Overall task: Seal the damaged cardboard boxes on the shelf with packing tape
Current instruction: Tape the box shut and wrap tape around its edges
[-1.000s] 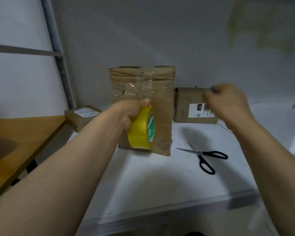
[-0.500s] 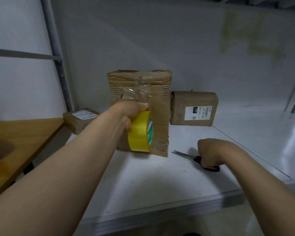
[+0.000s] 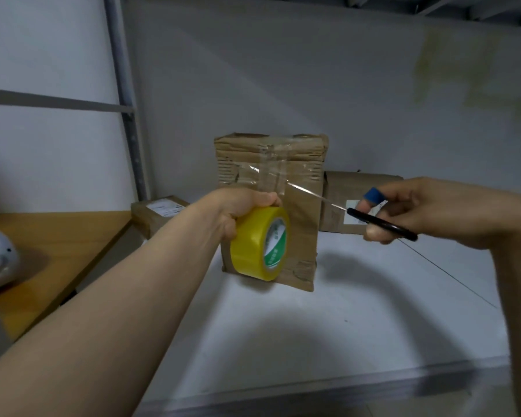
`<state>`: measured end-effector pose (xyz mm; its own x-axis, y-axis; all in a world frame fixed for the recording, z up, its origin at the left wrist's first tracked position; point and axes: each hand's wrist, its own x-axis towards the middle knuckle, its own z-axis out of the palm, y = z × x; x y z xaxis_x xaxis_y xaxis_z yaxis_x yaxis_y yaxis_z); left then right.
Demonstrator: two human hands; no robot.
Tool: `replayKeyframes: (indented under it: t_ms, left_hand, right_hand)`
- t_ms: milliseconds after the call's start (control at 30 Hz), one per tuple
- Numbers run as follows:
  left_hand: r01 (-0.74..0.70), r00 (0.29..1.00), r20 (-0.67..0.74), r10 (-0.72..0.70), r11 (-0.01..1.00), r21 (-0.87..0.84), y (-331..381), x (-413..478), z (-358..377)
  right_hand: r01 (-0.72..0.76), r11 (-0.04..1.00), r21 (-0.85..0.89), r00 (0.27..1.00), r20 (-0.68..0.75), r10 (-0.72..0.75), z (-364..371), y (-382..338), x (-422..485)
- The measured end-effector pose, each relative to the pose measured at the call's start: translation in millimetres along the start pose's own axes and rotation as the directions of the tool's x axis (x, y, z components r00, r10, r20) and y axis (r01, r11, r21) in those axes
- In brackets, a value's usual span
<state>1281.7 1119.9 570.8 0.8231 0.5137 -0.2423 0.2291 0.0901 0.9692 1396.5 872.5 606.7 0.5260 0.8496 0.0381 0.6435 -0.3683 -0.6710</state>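
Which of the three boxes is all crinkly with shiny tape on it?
The tall middle box, standing upright behind the yellow tape roll. The small left box and the right box look smoother and each carry a white label.

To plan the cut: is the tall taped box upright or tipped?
Upright: the tall box stands on its short end on the white shelf.

Yellow on the tape roll (image 3: pixel 253 251), green and white on its inner label (image 3: pixel 275 243). Plain brown on the tall box (image 3: pixel 301 236) — glossy clear strips (image 3: pixel 271 173) across its top. Black on the scissors (image 3: pixel 385 226). Blue on the finger band (image 3: pixel 373 195). Pale grey on the shelf (image 3: pixel 328 326), orange-brown on the table (image 3: pixel 57 233).
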Motion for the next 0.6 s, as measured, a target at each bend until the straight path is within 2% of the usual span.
replayKeyframes:
  t_ms: [467,600]
  left_hand:
    - [0.01,0.998,0.067,-0.01,1.0,0.005,2.9,10.4,-13.6]
    - [0.016,0.997,0.074,-0.017,1.0,0.018,3.0,12.7,-15.1]
  right_hand:
    - [0.066,0.991,0.12,0.993,0.086,-0.077,1.5,-8.4,52.4]
    - [0.07,0.995,0.076,0.992,0.096,-0.077,3.1,-18.1,60.6]
